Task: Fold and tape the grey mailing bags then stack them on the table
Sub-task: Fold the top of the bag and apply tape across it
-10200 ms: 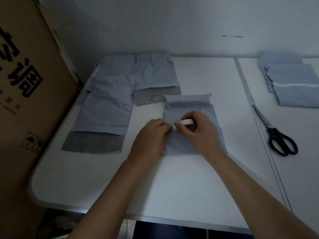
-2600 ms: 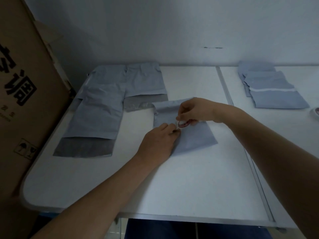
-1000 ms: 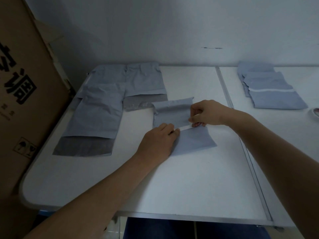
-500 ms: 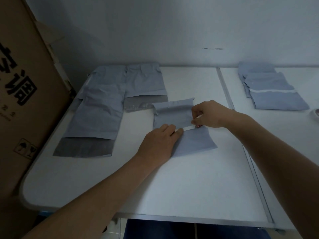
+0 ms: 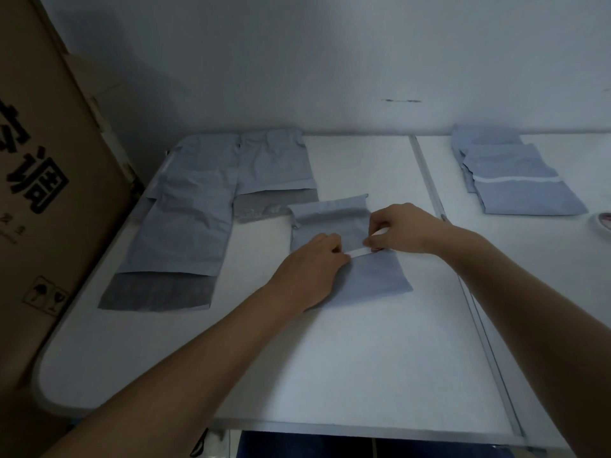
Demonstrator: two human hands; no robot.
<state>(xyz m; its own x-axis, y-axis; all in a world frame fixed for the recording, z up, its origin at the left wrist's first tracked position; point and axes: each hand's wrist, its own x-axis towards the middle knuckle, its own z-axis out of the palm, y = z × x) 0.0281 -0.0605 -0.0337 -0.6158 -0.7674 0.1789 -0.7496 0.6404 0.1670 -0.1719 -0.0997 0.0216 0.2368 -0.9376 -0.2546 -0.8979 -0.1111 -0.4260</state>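
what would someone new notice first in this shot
Mid-table, the left hand presses flat on a folded grey bag while the right hand pulls a strip of white tape across its fold. Unfolded grey bags lie spread at the far left beside a tall cardboard box, and a stack of finished bags sits at the far right.

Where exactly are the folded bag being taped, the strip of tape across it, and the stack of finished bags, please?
folded bag (image 5: 373, 276), head view, lower bare panel.
strip of tape (image 5: 358, 252), head view, stretch between the hands.
stack of finished bags (image 5: 525, 198), head view, top bag's front face.
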